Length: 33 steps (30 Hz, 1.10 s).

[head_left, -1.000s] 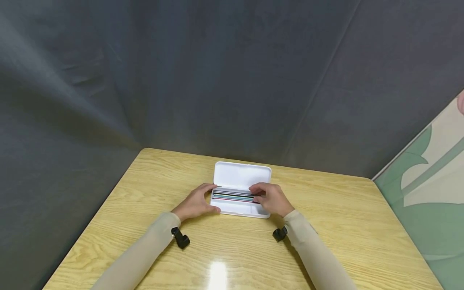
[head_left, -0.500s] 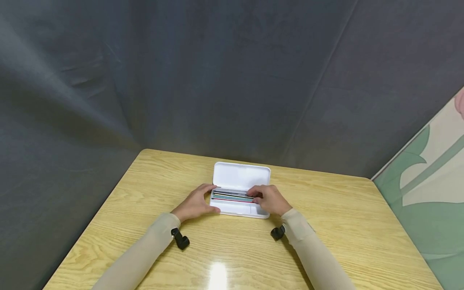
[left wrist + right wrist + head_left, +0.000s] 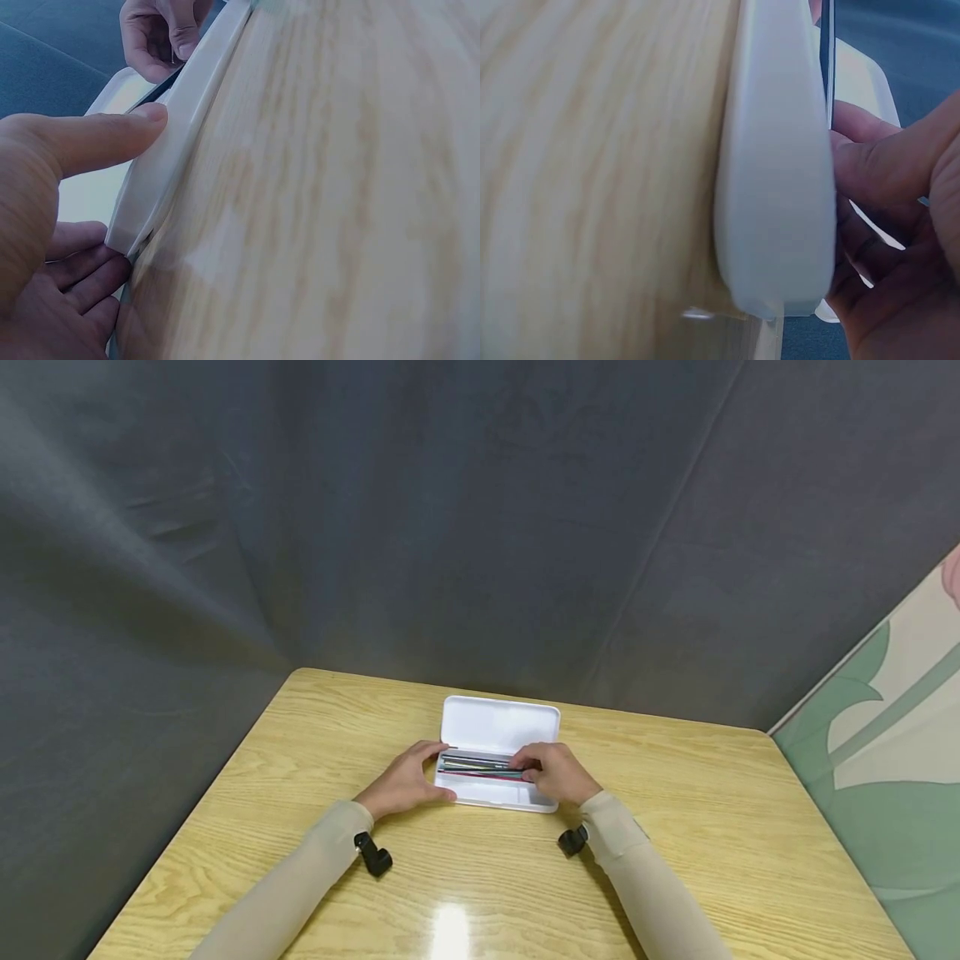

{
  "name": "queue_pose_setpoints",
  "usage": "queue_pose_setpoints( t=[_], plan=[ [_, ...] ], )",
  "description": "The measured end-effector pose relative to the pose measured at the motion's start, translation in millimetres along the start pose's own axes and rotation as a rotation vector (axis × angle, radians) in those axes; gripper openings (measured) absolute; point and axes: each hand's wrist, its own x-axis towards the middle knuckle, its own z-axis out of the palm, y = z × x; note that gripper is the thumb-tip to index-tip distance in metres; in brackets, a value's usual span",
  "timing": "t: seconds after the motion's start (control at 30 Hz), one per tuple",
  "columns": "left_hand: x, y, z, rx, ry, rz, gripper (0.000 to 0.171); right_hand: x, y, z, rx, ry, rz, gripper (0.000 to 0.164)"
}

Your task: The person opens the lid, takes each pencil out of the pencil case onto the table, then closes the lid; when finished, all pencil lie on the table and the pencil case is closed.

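Note:
A white pencil case (image 3: 483, 791) lies with its lid (image 3: 501, 722) raised at the back. Several thin coloured pencils (image 3: 468, 764) lie lengthwise inside it. My left hand (image 3: 405, 781) holds the case's left end, thumb on the front rim and the other fingers around the end and back. Over the right part of the case, my right hand (image 3: 558, 772) pinches a dark pencil (image 3: 827, 60) between thumb and fingers. That pencil slants across the others, level with the front rim in the left wrist view. The right ends of the pencils are hidden behind my right hand.
The case stands on a wood-grain table (image 3: 337, 877), close to its back edge. A dark grey curtain (image 3: 465, 527) hangs behind, and a green and cream patterned cloth (image 3: 900, 760) is at the right. Small black wrist cameras (image 3: 373, 853) sit under both sleeves.
My right hand has shifted slightly left. The dark pencil now crosses over the others toward the front, and the pencils' order has changed. My left hand has stayed put.

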Motion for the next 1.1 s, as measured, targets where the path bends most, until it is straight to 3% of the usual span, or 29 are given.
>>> queue_pose_setpoints(
  t=[0.57,0.87,1.1],
  plan=[
    [-1.0,2.2,-1.9,-0.007,-0.011,0.004,0.091,-5,-6,-11,0.082,0.113,0.041,0.027],
    [0.0,-1.8,-1.7,-0.012,-0.018,0.007,0.091,-18,-10,-31,0.221,0.302,0.110,0.030],
    [0.1,-4.1,-2.2,-0.018,-0.020,0.016,0.090,-37,-1,-44,0.274,0.432,0.199,0.033]
  ],
)
